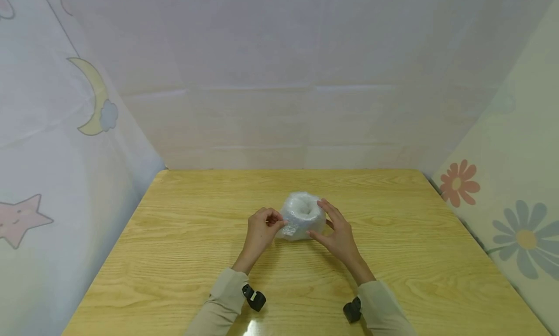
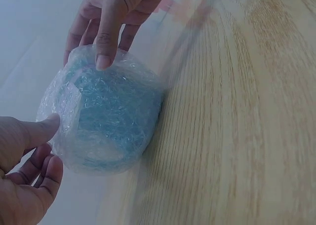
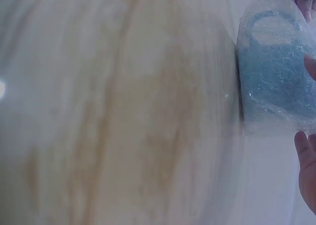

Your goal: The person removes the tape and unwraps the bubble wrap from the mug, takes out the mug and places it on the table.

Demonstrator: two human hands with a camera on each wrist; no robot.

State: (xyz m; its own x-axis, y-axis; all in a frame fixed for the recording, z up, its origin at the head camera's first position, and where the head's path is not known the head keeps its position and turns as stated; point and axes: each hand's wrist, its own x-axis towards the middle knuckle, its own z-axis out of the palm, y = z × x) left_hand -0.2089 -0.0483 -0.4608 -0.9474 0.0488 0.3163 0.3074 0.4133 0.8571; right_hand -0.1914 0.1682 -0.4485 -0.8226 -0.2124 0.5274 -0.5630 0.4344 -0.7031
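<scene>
A bundle of clear bubble wrap sits on the table, with a dimple in its top. Through the wrap in the left wrist view, a light blue object shows; its exact kind is blurred by the layers. My left hand is at the bundle's left side, thumb and curled fingers pinching at the wrap's edge. On the other side my right hand holds the bundle, its thumb at the front and its fingers spread over the top and right side.
The wooden table stretches out around the bundle. Behind it hangs a pale cloth backdrop, with printed cloth walls on the left and right. A small black device is strapped at the left wrist, another at the right.
</scene>
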